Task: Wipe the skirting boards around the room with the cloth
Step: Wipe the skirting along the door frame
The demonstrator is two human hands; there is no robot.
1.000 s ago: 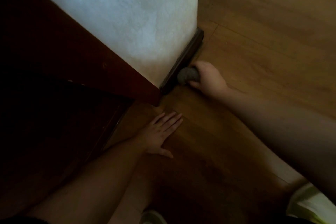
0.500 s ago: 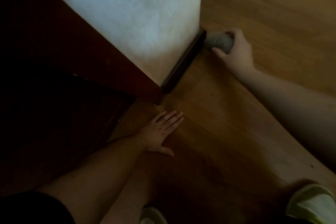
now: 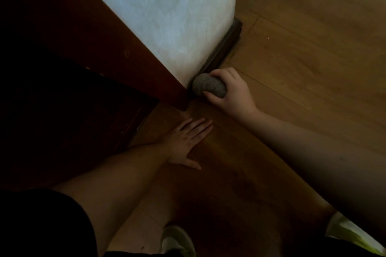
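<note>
A dark wooden skirting board (image 3: 224,46) runs along the foot of a white wall (image 3: 171,10). My right hand (image 3: 231,92) grips a balled grey cloth (image 3: 208,87) and holds it against the near end of the board, right beside a dark red-brown frame (image 3: 117,33). My left hand (image 3: 184,144) lies flat on the wooden floor (image 3: 302,58), fingers straight and spread, a little nearer to me than the cloth.
Left of the frame the space is very dark. Two light shoes (image 3: 177,242) (image 3: 353,233) stand at the bottom edge. The floor stretches off to the right and far side.
My right hand has slid the cloth back along the skirting board from its far corner to the near end by the frame. My left hand has stayed flat on the floor.
</note>
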